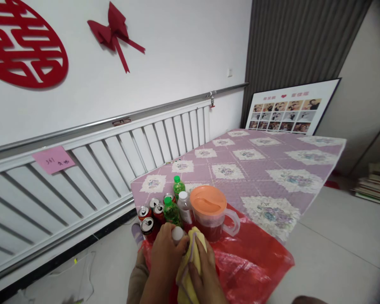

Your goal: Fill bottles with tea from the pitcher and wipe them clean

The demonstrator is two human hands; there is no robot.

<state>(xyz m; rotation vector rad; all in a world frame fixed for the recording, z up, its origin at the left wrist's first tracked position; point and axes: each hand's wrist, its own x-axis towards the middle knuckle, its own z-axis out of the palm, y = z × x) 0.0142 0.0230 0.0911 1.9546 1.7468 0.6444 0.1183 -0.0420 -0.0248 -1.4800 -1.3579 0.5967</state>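
My left hand [165, 249] is closed around a bottle with a white cap [177, 233], whose body is mostly hidden by my fingers. A folded yellow cloth [194, 257] with a purplish edge is gripped in my right hand [205, 270], close against that bottle. Just beyond stand a clear bottle with a white cap [185, 207], a green-capped bottle [172, 213] and another green-capped bottle [178, 185]. Several opened drink cans [147, 226] cluster to the left. On the right is a clear pitcher [209, 226] with an orange lid [208, 200].
Red plastic sheeting [250, 257] lies under the pitcher and drapes over the near edge. A purple flowered cloth [228, 171] covers the table. A white radiator [158, 139] runs along the wall, with a pink note [53, 160]. A photo board [285, 109] leans behind.
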